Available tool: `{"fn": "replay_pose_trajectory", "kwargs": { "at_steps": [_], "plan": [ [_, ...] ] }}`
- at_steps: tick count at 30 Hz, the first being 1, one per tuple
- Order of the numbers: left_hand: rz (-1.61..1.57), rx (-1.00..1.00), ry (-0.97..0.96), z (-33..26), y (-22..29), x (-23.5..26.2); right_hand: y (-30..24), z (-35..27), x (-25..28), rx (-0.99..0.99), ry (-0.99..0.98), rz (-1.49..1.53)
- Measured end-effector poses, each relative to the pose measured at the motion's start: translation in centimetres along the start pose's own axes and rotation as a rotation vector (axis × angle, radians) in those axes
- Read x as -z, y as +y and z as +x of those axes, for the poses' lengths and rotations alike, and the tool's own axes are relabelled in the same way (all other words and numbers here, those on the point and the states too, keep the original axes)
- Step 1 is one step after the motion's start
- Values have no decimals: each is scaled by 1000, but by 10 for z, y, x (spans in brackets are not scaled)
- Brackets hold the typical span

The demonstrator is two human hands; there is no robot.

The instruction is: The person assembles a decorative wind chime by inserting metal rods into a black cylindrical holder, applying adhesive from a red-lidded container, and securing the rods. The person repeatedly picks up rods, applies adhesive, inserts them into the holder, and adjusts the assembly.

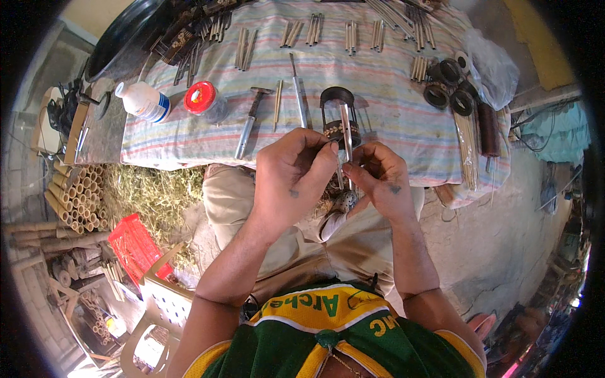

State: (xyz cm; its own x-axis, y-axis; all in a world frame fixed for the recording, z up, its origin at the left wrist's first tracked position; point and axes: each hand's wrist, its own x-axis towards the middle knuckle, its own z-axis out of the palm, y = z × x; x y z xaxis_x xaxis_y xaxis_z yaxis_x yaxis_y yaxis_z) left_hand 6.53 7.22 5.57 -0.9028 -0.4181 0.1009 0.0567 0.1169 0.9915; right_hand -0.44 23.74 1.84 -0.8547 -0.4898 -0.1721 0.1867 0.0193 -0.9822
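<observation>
Bamboo tubes lie stacked at the far left on the ground, beside a red crate. On the counter, spread with a striped cloth, stand a white bottle and a red-lidded jar, then a metal hammer and a thin rod. Past these, the left hand has its fingers pinched together on the lower part of a pale slat, which stands upright just in front of a small dark lantern frame on the counter. The right hand meets it from the other side, fingers closed on the same slat near its bottom end. Judging by the frame, only a few uprights look fitted and the slat is not yet joined to it; bundles of cut sticks along the back and dark rings to the right remain unused.
</observation>
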Motion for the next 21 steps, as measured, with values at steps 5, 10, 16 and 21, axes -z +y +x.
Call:
{"fn": "replay_pose_trajectory", "kwargs": {
  "at_steps": [5, 10, 16, 21],
  "plan": [
    [0, -6, -1, 2, -2, 1, 1, 0, -1, -34, 18, -14],
    [57, 0, -21, 7, -6, 2, -3, -1, 0, -55, 13, -93],
    [132, -86, -72, 9, -10, 0, -2, -4, -3, -9, 38, -158],
    [170, -174, -78, 6, -13, 2, 2, -4, -4, 112, 15, -283]
  ]
}}
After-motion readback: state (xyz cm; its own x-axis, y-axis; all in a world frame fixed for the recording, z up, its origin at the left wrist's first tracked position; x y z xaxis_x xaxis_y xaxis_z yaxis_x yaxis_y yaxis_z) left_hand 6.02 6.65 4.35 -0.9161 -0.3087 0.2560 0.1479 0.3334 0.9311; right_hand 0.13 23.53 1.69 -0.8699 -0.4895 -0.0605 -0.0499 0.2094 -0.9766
